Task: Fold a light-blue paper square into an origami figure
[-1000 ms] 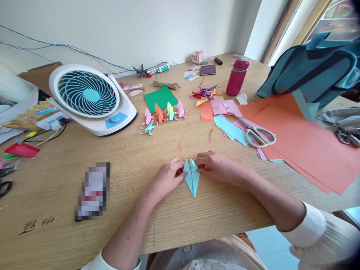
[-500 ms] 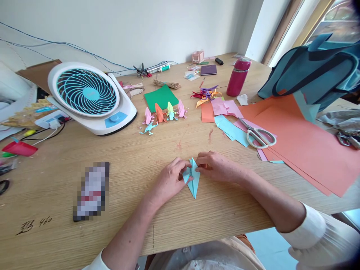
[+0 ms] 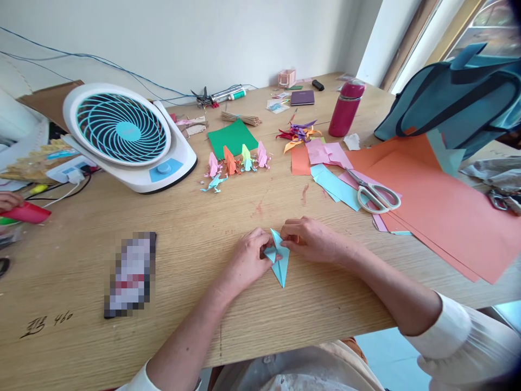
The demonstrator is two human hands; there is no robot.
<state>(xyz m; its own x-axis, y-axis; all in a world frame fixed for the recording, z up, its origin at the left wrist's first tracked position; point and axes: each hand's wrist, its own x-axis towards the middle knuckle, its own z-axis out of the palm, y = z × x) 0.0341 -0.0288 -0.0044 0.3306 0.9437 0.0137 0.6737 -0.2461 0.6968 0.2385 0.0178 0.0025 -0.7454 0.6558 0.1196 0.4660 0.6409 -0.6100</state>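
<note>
A light-blue folded paper (image 3: 280, 266), kite-shaped with its long point toward me, is between my hands just above or on the table (image 3: 228, 212). My left hand (image 3: 252, 255) grips its left side, thumb and fingers around a small flap. At the upper right edge, my right hand (image 3: 307, 239) pinches the paper by a fingertip hold. A narrow tip of the sheet stands up between the two hands. Beyond them sit several small origami figures (image 3: 230, 161) in pink, orange, green and blue, with one light-blue figure (image 3: 214, 183) lying in front.
White scissors (image 3: 378, 198) lie on paper pieces beside large orange sheets (image 3: 443, 217). A fan (image 3: 126, 133) stands at left, near a pixelated flat object (image 3: 130, 274). A magenta bottle (image 3: 347, 108) and blue bag (image 3: 451, 98) are at the back right. Another person's hand (image 3: 10, 201) touches a red cup (image 3: 35, 213).
The paper's upper tip has swung left and opened out under my fingers. Another person's hand has come in at the far left, at the red cup. The view has shifted slightly.
</note>
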